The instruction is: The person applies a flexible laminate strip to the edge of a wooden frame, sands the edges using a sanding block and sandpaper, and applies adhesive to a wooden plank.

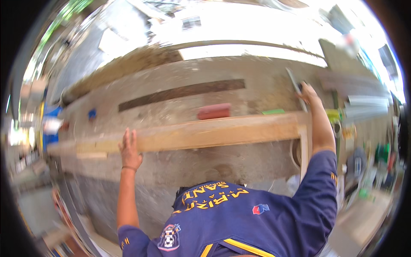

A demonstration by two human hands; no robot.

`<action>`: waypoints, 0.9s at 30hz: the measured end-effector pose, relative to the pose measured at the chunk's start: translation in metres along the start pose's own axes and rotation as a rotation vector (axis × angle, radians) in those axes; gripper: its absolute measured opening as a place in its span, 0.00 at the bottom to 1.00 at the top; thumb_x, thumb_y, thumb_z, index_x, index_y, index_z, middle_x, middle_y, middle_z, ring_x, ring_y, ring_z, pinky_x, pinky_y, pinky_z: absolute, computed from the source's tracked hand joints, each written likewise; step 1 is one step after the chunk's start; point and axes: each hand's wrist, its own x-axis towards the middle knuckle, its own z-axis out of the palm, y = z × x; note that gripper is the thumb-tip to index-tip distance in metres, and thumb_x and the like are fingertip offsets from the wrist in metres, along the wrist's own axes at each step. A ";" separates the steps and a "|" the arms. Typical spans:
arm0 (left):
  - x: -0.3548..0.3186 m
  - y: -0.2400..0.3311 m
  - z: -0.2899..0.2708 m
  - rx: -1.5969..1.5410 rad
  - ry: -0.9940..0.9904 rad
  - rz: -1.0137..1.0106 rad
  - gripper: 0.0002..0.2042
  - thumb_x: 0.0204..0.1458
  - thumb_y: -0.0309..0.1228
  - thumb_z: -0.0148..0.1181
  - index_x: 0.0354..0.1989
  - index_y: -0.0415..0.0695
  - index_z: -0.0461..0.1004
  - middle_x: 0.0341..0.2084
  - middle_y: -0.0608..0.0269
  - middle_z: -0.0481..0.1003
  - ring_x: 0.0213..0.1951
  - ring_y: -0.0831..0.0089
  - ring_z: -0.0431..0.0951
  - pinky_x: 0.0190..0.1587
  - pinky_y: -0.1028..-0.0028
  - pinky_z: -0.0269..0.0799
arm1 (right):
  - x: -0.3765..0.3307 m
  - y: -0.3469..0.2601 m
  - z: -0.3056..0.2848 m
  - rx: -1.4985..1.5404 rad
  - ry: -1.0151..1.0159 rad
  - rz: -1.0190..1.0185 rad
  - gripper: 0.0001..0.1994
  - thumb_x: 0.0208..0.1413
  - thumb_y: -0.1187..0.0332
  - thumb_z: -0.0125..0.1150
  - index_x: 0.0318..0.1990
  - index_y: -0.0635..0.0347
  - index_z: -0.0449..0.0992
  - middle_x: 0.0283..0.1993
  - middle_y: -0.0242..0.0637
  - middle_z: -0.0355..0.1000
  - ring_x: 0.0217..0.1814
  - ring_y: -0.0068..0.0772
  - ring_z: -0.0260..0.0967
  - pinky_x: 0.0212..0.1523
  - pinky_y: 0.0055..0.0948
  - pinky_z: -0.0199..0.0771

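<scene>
A long light-brown wooden board (218,132) lies across the workbench in front of me. My left hand (130,150) rests against it left of centre, fingers stretched and apart, gripping nothing. At the board's right end, my right hand (310,94) is closed on a narrow grey metal bar with a black part (292,79); its exact kind is unclear. The bar points away from me, slantwise past the board's far edge. A thin light wooden strip (304,154) runs from the board's right end toward me.
On the dusty workbench (180,111), beyond the board, are a dark wooden strip (184,93), a red block-like object (214,111), a green flat piece (273,112) and a small blue object (92,114). Stacked boards (355,85) stand at right. The surroundings are motion-blurred.
</scene>
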 end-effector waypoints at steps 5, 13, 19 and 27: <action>-0.051 0.014 0.031 -0.221 0.117 -0.125 0.48 0.41 0.34 0.71 0.71 0.52 0.46 0.71 0.54 0.40 0.71 0.54 0.42 0.67 0.44 0.44 | 0.023 0.058 0.031 -0.081 0.198 -0.128 0.14 0.44 0.72 0.60 0.41 0.61 0.70 0.40 0.56 0.72 0.47 0.60 0.70 0.46 0.51 0.71; -0.148 -0.016 0.086 -0.504 0.316 -0.320 0.43 0.44 0.36 0.67 0.69 0.46 0.50 0.68 0.47 0.47 0.69 0.50 0.48 0.67 0.50 0.48 | 0.037 0.057 -0.039 0.488 0.145 0.024 0.15 0.54 0.69 0.52 0.47 0.63 0.76 0.44 0.42 0.78 0.48 0.39 0.75 0.51 0.35 0.72; -0.181 -0.075 0.178 -0.679 0.445 -0.193 0.38 0.49 0.37 0.66 0.67 0.38 0.55 0.65 0.42 0.55 0.68 0.46 0.50 0.69 0.55 0.46 | -0.018 0.079 -0.033 0.815 0.124 0.029 0.19 0.61 0.69 0.45 0.59 0.57 0.67 0.57 0.43 0.70 0.57 0.35 0.67 0.59 0.32 0.67; -0.263 -0.086 0.259 -0.798 0.116 -0.688 0.41 0.47 0.34 0.68 0.67 0.36 0.51 0.66 0.45 0.52 0.68 0.53 0.53 0.67 0.58 0.53 | -0.042 0.025 -0.064 0.165 0.360 0.163 0.16 0.52 0.68 0.51 0.47 0.54 0.79 0.48 0.46 0.76 0.54 0.45 0.73 0.56 0.36 0.70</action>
